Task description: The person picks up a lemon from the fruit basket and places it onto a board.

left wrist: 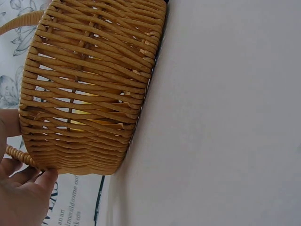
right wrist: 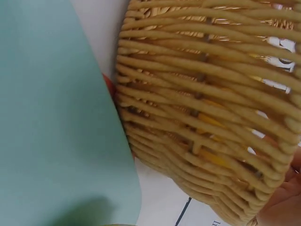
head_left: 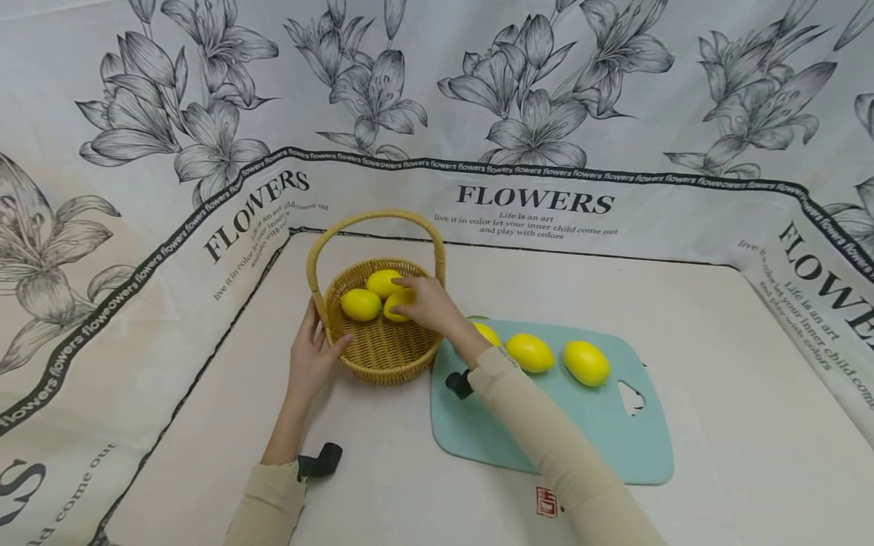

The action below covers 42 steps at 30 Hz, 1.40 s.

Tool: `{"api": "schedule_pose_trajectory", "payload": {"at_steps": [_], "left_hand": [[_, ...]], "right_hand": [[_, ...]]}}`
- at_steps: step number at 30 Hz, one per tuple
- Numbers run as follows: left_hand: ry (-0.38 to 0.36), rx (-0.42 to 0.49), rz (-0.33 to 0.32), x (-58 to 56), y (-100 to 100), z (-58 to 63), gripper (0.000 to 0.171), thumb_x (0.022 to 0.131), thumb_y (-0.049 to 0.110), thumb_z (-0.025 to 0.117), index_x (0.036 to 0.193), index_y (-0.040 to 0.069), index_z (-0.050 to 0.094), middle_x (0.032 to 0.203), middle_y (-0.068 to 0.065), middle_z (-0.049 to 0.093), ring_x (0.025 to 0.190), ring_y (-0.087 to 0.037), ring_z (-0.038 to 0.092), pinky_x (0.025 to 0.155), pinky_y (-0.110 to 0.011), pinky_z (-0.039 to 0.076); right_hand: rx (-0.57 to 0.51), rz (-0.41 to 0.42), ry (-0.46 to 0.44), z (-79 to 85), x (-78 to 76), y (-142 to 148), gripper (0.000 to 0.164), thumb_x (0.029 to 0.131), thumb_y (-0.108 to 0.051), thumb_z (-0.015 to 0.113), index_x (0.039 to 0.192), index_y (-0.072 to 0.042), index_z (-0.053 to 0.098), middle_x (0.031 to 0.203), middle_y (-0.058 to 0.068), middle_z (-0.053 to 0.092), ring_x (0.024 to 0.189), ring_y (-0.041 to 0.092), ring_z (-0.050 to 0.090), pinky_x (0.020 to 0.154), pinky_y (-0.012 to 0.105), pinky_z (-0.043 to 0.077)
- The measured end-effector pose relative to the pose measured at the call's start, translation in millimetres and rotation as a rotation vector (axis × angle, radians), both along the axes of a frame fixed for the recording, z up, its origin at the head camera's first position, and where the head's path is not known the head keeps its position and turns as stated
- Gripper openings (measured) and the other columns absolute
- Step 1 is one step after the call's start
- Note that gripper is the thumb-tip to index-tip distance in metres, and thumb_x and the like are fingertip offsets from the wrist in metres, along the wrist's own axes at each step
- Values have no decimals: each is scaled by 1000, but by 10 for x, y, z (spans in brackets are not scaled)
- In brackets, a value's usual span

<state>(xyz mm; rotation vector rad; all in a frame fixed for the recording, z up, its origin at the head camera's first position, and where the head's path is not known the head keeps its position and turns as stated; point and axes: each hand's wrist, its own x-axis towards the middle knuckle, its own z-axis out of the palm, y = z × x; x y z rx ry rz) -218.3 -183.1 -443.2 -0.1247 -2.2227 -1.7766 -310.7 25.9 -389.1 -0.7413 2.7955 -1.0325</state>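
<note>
A round wicker basket [head_left: 389, 360] with a tall arched handle stands on the table. My left hand [head_left: 312, 362] holds its left rim, thumb inside and fingers outside, as the left wrist view also shows. Over the right side of the basket reaches my right hand [head_left: 435, 307], its thumb and fingers pinching a yellow lemon [head_left: 396, 305]. Beside that one, two lemons lie in the basket, one at the left [head_left: 360, 305] and one behind [head_left: 383, 283]. In the right wrist view the weave of the basket [right wrist: 188, 84] hides most of the fruit.
A light teal cutting board [head_left: 471, 436] lies right of the basket. On it are three lemons [head_left: 529, 353], the leftmost partly behind my right forearm. A small red mark [head_left: 546, 502] is on the white table near its front. Flower-printed cloth [head_left: 532, 201] rises behind.
</note>
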Motion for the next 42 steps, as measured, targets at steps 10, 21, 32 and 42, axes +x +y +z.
{"api": "schedule_pose_trajectory", "payload": {"at_steps": [10, 21, 32, 42], "left_hand": [[25, 1, 11, -33, -12, -71, 92, 86, 2, 72, 155, 8, 12, 160, -7, 10, 145, -21, 16, 115, -33, 29], [-11, 30, -7, 8, 7, 29, 91, 86, 0, 70, 154, 5, 10, 160, -9, 9, 145, -22, 14, 117, -35, 27], [-37, 9, -6, 130, 84, 248, 89, 87, -4, 68, 153, -2, 8, 159, -16, 7, 145, -27, 14, 116, -38, 28], [-8, 6, -10, 122, 68, 214, 88, 87, -4, 68, 152, -3, 9, 159, -17, 8, 145, -28, 14, 116, -40, 28]], "right_hand": [[55, 10, -24, -57, -56, -11, 54, 86, -17, 75, 135, -4, 56, 135, 11, 56, 128, 25, 47, 110, 35, 38], [87, 13, -37, -84, -80, -23, 58, 82, -11, 78, 135, -3, 55, 135, 12, 56, 128, 25, 47, 111, 35, 38], [99, 7, -8, -136, -92, -58, 55, 81, -2, 77, 132, 0, 57, 132, 14, 58, 126, 26, 49, 109, 35, 40], [106, 6, 26, -164, -90, -68, 52, 82, -6, 77, 130, 1, 58, 131, 15, 58, 126, 27, 49, 108, 36, 41]]}}
